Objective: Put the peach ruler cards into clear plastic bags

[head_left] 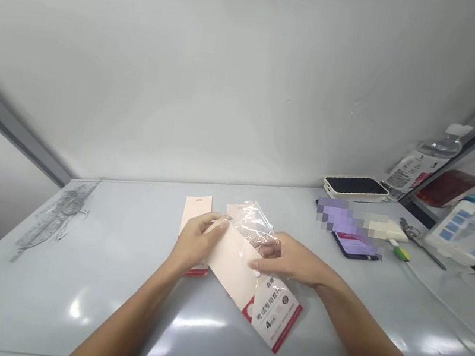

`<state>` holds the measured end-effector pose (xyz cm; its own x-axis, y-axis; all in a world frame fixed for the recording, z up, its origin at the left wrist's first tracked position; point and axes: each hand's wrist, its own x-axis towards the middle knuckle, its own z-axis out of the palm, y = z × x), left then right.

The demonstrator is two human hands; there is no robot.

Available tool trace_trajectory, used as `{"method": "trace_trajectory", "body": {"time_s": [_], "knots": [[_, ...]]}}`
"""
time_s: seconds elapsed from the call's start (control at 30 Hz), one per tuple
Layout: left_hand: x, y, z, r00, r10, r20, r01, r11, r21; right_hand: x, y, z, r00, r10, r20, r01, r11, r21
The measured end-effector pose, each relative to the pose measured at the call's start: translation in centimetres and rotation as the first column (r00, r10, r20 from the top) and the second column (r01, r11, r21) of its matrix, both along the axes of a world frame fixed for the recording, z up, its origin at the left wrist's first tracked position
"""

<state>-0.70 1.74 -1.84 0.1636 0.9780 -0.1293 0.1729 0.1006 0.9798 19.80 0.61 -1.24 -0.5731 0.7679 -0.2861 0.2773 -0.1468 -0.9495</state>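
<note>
A white card with a red lower end [232,267] is held tilted above the table, partly inside a clear plastic sleeve [258,220]. My left hand [201,235] pinches the card's upper left corner between thumb and fingers. My right hand [288,258] grips its right edge, thumb on the front, with fingers seen through the plastic. Chinese print and a large 4 show on the card's lower end. Under and behind my left hand lies another white and red card [197,206], partly covered. A further pale card top shows behind the sleeve.
Crumpled clear plastic [55,218] lies at the table's left. On the right are a phone with a lit, blurred screen [346,228], a dark-screened phone in a pale case [355,188], a white cable [439,300], a water bottle [425,156] and a bottle of dark red liquid [453,185].
</note>
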Motion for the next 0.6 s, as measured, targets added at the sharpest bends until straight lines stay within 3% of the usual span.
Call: {"method": "trace_trajectory", "body": {"time_s": [0.2, 0.33, 0.5, 0.6], "knots": [[-0.5, 0.18, 0.47, 0.987, -0.084, -0.136, 0.08, 0.996, -0.037, -0.04, -0.01, -0.69, 1.0, -0.007, 0.019, 0.007, 1.0, -0.018], [-0.82, 0.27, 0.65, 0.994, -0.096, -0.047, 0.089, 0.986, -0.138, -0.24, -0.08, -0.69, 1.0, -0.008, 0.005, 0.008, 1.0, -0.011], [-0.67, 0.24, 0.6, 0.999, -0.022, -0.046, 0.014, 0.987, -0.161, -0.41, -0.16, -0.39, 1.0, -0.005, -0.016, 0.004, 0.999, -0.053], [-0.4, 0.3, 0.15, 0.996, 0.053, -0.071, -0.06, 0.993, -0.104, -0.6, -0.2, -0.38, 0.998, 0.025, -0.065, -0.031, 0.995, -0.098]]}}
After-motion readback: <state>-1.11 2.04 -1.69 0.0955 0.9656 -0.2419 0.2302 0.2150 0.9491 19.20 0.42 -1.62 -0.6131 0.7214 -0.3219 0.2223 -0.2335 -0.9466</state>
